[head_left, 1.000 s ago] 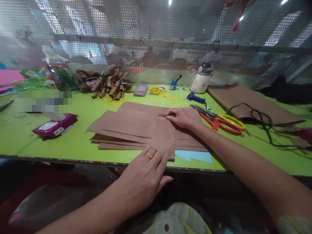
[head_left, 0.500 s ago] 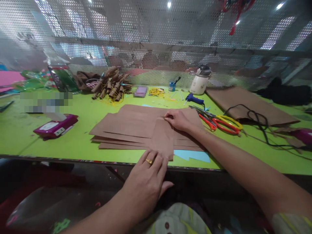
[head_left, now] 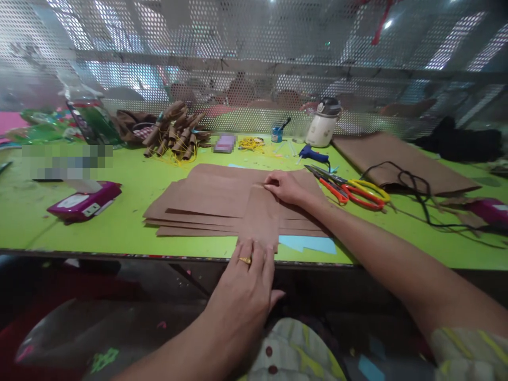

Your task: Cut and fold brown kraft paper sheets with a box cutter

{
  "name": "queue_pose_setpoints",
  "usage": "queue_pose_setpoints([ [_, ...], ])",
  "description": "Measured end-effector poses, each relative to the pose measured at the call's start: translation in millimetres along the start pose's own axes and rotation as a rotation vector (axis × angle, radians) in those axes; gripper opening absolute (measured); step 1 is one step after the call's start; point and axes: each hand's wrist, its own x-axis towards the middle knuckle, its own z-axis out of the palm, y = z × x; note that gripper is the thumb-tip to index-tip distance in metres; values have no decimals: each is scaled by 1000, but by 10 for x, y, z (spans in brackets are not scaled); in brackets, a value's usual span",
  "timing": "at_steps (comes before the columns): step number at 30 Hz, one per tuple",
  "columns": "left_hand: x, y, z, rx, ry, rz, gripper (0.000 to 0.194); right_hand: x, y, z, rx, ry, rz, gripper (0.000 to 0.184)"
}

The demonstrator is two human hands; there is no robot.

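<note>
A narrow piece of brown paper (head_left: pixel 259 214) lies lengthwise over a stack of larger brown paper sheets (head_left: pixel 202 198), its near end reaching close to the table edge. At its far end, my right hand (head_left: pixel 284 187) has thumb and fingertips pinched together on the paper. My left hand (head_left: pixel 246 280), with a gold ring on one finger, rests its outstretched fingers flat on the near end, thumb apart and below the edge. Pale blue paper (head_left: pixel 313 244) shows from under the stack.
Right of the stack lie scissors (head_left: pixel 363 194), a blue glue gun (head_left: pixel 313 154) and a black cord (head_left: pixel 424 203). Farther back stand a white bottle (head_left: pixel 319 129) and rolled brown paper pieces (head_left: pixel 178 137). A purple tissue pack (head_left: pixel 85 202) is at left.
The view has shifted slightly, so the table sits higher and further left. My left fingers have straightened along the paper's near end. The right hand keeps its pinch at the far end.
</note>
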Motion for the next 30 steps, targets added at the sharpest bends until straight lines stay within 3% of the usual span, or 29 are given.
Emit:
queue_pose_setpoints([
  [5,-2,20,-6,-53,-18,-25,76,0,0,-6,3,-5,6,8],
  [14,-59,69,27,-212,105,-149,54,-1,17,-5,23,-4,1,6],
  [23,-111,96,42,-180,153,-171,47,2,21,-8,32,-5,9,7],
  [30,-111,56,-19,-174,73,-114,51,-4,21,3,52,3,27,6],
])
